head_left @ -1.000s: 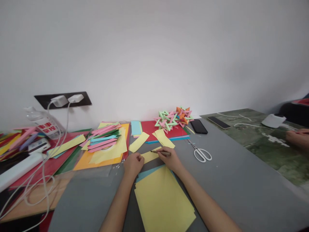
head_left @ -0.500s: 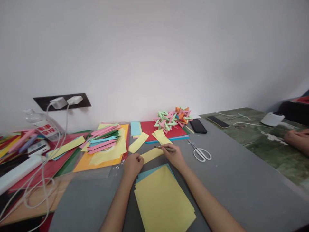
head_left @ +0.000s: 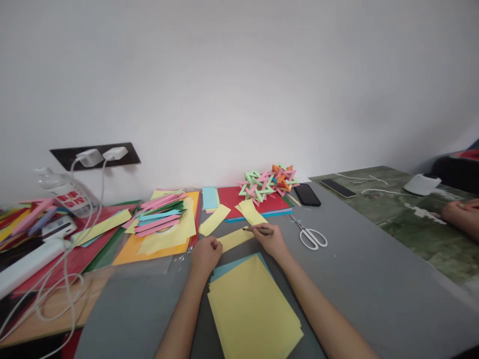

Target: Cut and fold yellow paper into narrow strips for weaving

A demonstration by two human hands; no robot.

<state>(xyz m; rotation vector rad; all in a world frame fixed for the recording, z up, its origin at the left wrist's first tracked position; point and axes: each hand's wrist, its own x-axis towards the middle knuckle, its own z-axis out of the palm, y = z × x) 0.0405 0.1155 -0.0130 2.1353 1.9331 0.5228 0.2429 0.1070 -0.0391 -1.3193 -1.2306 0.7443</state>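
My right hand (head_left: 270,240) is closed round a brown pen (head_left: 264,231), its tip over the right end of a yellow paper strip (head_left: 234,240). At the strip's left end rests my left hand (head_left: 206,253), its fingers curled together on the paper. Nearer to me lies a stack of yellow sheets (head_left: 254,309) with blue sheets (head_left: 234,268) showing at its top edge. Two other groups of yellow strips, one at the left (head_left: 214,220) and one at the right (head_left: 251,212), lie beyond the strip.
White-handled scissors (head_left: 313,238) and a black phone (head_left: 307,195) lie to the right. Folded paper stars (head_left: 258,187) sit on red paper. Coloured strips (head_left: 160,215), a bottle (head_left: 67,192) and white cables are at left. Another person's hand (head_left: 462,215) shows far right.
The pen tip has shifted slightly right along the strip, and the pen lies a little flatter in my right hand. My left hand has barely moved.
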